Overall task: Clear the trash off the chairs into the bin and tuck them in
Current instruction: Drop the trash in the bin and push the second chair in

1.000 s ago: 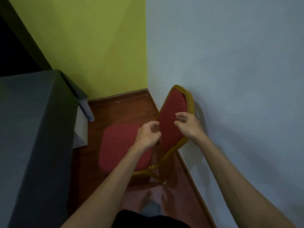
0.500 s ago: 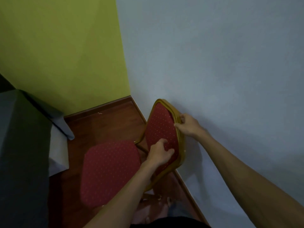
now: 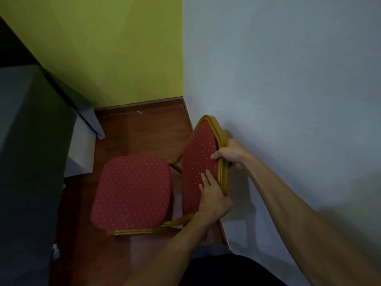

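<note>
A chair with a gold frame and red dotted cushions stands on the wooden floor near the room's corner. Its seat (image 3: 132, 190) is bare, with no trash on it. The backrest (image 3: 198, 162) leans close to the pale blue wall. My right hand (image 3: 233, 151) grips the backrest's gold rim from the wall side, thumb on the red padding. My left hand (image 3: 214, 199) holds the lower part of the backrest, fingers flat on the padding and the palm at the rim. No bin is in view.
A table under a dark grey cloth (image 3: 31, 162) fills the left side, its draped corner (image 3: 88, 120) hanging near the seat. The green wall (image 3: 103, 48) and the pale blue wall (image 3: 288, 79) meet just behind the chair. Wooden floor (image 3: 144, 131) shows between the table and the chair.
Both hands went from hovering in front of the backrest to gripping it. The view has shifted, and the chair sits lower and more central in the frame.
</note>
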A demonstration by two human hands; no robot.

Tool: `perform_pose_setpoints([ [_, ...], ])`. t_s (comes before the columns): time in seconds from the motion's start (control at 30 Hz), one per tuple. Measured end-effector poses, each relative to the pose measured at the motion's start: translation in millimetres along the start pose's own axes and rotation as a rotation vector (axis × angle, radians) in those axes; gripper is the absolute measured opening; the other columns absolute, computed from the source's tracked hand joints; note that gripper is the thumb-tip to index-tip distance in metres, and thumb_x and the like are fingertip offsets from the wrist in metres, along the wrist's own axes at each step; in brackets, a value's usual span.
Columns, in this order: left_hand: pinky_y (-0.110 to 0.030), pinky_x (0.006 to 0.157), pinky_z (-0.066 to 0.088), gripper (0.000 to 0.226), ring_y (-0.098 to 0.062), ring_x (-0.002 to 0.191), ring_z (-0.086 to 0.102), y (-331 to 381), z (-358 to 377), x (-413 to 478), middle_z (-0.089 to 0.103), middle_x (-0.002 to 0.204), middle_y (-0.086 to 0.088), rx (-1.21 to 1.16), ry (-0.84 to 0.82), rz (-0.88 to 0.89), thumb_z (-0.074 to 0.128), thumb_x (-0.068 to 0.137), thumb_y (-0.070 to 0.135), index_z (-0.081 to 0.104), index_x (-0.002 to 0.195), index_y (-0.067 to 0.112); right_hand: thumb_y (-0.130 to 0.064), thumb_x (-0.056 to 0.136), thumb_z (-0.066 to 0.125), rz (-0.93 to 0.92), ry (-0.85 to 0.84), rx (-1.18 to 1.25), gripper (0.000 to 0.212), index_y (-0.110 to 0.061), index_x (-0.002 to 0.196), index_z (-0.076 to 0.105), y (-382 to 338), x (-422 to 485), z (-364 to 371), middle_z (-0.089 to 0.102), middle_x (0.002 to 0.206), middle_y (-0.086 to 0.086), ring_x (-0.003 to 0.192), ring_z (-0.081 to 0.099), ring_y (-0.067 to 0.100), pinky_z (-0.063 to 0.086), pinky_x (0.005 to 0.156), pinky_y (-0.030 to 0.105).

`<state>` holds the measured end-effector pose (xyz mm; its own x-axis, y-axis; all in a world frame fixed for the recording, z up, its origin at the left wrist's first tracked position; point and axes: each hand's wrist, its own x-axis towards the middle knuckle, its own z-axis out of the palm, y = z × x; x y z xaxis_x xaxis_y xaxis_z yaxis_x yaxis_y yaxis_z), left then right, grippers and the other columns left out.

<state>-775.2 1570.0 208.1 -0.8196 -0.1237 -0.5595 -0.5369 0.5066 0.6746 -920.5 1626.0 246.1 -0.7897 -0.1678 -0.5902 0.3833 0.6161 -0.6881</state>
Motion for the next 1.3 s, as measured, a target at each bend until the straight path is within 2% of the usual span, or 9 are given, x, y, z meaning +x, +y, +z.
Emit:
perform_pose_setpoints([
  [0.17, -0.044, 0.123, 0.012, 0.109, -0.034, 0.154, -0.005, -4.6, -27.4, 9.8, -0.014, 0.167, -0.009, -0.12, 0.102, -0.069, 0.066, 0.085, 0.013, -0.017, 0.156, 0.012, -0.006, 0.072, 0.083, -0.044, -0.078, -0.014, 0.025, -0.017, 0.087, 0.066, -32.1, 18.4, 22.4, 0.075, 0.084, 0.004, 0.073, 0.072, 0.02, 0.054, 0.048, 0.027],
  [0.3, -0.041, 0.124, 0.013, 0.104, -0.032, 0.154, 0.001, -18.4, -64.2, 9.3, -0.003, 0.168, -0.011, -0.198, 0.226, -0.095, 0.064, 0.083, 0.008, -0.008, 0.158, 0.009, -0.005, 0.068, 0.082, -0.107, -0.122, -0.048, 0.024, -0.008, 0.089, 0.071, -67.4, 32.9, 58.9, 0.077, 0.082, 0.011, 0.057, 0.073, 0.017, 0.054, 0.04, 0.027],
  [0.37, -0.04, 0.124, 0.013, 0.104, -0.03, 0.154, 0.002, -28.3, -83.0, 7.4, -0.002, 0.168, -0.011, -0.209, 0.277, -0.125, 0.062, 0.081, 0.003, -0.006, 0.159, 0.01, -0.005, 0.066, 0.083, -0.129, -0.153, -0.054, 0.028, -0.003, 0.093, 0.073, -83.7, 38.1, 81.8, 0.078, 0.083, 0.016, 0.062, 0.075, 0.024, 0.06, 0.046, 0.037],
  [0.43, -0.038, 0.124, 0.014, 0.104, -0.028, 0.155, 0.003, -40.7, -101.1, 3.8, 0.0, 0.169, -0.009, -0.227, 0.319, -0.162, 0.062, 0.081, 0.0, -0.004, 0.16, 0.012, -0.007, 0.064, 0.083, -0.15, -0.191, -0.071, 0.027, -0.002, 0.09, 0.074, -96.8, 40.9, 106.3, 0.079, 0.086, 0.018, 0.07, 0.077, 0.03, 0.065, 0.06, 0.05],
  [0.53, -0.04, 0.124, 0.017, 0.101, -0.026, 0.155, 0.006, -63.7, -125.4, -3.4, 0.004, 0.169, -0.007, -0.24, 0.378, -0.201, 0.061, 0.082, -0.001, 0.0, 0.16, 0.014, -0.008, 0.061, 0.083, -0.167, -0.231, -0.073, 0.024, -0.003, 0.083, 0.075, -110.2, 42.7, 145.0, 0.078, 0.084, 0.018, 0.076, 0.076, 0.035, 0.062, 0.073, 0.06],
  [0.93, -0.04, 0.119, 0.03, 0.097, -0.029, 0.149, 0.027, -151.9, -206.6, -41.4, 0.027, 0.163, -0.007, -0.27, 0.474, -0.333, 0.058, 0.08, 0.0, 0.009, 0.16, 0.024, -0.014, 0.066, 0.083, -0.233, -0.368, -0.078, 0.022, -0.007, 0.085, 0.074, -153.5, 19.1, 270.1, 0.077, 0.09, 0.016, 0.086, 0.074, 0.038, 0.061, 0.082, 0.057],
  [1.1, -0.035, 0.107, 0.045, 0.097, -0.031, 0.134, 0.049, -190.0, -241.3, -47.1, 0.049, 0.15, -0.009, -0.275, 0.497, -0.38, 0.059, 0.076, 0.005, 0.018, 0.159, 0.033, -0.031, 0.071, 0.087, -0.244, -0.498, -0.059, 0.043, -0.005, 0.103, 0.073, -173.6, 14.6, 301.7, 0.078, 0.095, 0.015, 0.09, 0.075, 0.034, 0.06, 0.086, 0.056],
  [1.17, -0.034, 0.103, 0.049, 0.095, -0.031, 0.129, 0.054, -199.3, -252.4, -49.1, 0.052, 0.147, -0.009, -0.304, 0.532, -0.399, 0.058, 0.075, 0.004, 0.023, 0.157, 0.035, -0.029, 0.078, 0.084, -0.215, -0.565, -0.022, 0.047, 0.0, 0.111, 0.069, -183.6, 16.0, 312.7, 0.078, 0.098, 0.02, 0.09, 0.076, 0.034, 0.061, 0.084, 0.058],
  [1.3, -0.029, 0.098, 0.051, 0.089, -0.028, 0.123, 0.059, -213.7, -273.0, -49.2, 0.057, 0.141, -0.007, -0.348, 0.592, -0.429, 0.058, 0.077, 0.001, 0.031, 0.155, 0.037, -0.024, 0.083, 0.081, -0.179, -0.6, 0.028, 0.038, 0.0, 0.109, 0.067, -203.1, 20.7, 336.6, 0.077, 0.099, 0.021, 0.084, 0.077, 0.031, 0.064, 0.071, 0.053],
])
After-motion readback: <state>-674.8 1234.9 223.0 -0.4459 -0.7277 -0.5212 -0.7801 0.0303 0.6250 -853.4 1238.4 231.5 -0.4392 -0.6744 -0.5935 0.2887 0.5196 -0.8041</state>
